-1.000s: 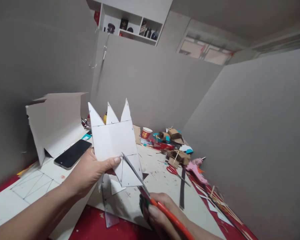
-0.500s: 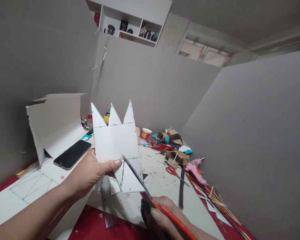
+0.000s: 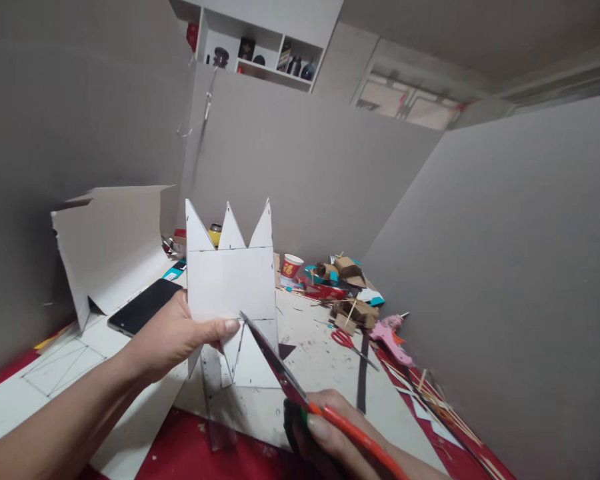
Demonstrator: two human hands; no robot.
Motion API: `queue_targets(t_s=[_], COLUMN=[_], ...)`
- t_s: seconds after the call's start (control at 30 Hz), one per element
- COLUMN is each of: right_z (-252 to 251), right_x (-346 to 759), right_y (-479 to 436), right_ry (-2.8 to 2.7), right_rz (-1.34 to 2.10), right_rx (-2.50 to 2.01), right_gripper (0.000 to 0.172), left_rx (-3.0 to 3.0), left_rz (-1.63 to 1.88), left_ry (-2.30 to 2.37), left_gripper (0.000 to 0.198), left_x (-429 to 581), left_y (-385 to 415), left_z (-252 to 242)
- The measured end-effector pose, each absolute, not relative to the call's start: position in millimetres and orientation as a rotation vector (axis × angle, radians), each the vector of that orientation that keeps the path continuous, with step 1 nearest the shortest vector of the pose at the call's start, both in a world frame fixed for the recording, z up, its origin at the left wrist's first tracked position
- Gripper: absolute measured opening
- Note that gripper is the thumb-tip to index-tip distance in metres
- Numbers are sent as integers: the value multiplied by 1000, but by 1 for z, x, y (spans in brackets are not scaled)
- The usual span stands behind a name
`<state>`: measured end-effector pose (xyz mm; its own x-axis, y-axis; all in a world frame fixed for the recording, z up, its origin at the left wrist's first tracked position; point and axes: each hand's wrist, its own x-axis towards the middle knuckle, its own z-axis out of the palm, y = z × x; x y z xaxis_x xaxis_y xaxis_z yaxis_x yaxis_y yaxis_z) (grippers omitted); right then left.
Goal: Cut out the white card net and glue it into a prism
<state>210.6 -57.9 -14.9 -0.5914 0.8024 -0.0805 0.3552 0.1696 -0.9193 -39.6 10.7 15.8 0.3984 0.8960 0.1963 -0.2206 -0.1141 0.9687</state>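
My left hand (image 3: 180, 330) grips a white piece of card (image 3: 235, 280) at its lower left edge, thumb in front. The card stands upright, with three pointed triangles along its top and pencil or pen lines drawn across it. In my right hand (image 3: 330, 427) is a pair of scissors (image 3: 275, 363) with orange-red handles. Their blades lie slantwise over the card's lower part, the tip by a drawn line close to my left thumb. Something dark green shows under my right fingers; I cannot make out what it is.
A black phone (image 3: 145, 307) lies left, before a folded white board (image 3: 115, 247). At the right are small red scissors (image 3: 347, 341), a pink glue gun (image 3: 393, 340), cardboard scraps (image 3: 355, 313) and a red paper cup (image 3: 291, 267). A clear ruler (image 3: 215, 400) lies under the card.
The card has turned slightly more upright and shifted a little to the right at its top. My left hand has moved slightly left. The scissors stay over the card's lower part.
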Motion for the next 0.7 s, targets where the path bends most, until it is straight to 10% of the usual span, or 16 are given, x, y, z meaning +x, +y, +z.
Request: queue_targets(t_s=[0.7], right_z=[-7], right_x=[221], right_y=[-55], right_ry=[-2167], right_rz=[1553], right_rx=[-1013], right_gripper=[60], left_rx=[1517], left_rz=[908], left_ry=[556], left_gripper=[13], left_x=[-55], left_y=[13], left_z=[26])
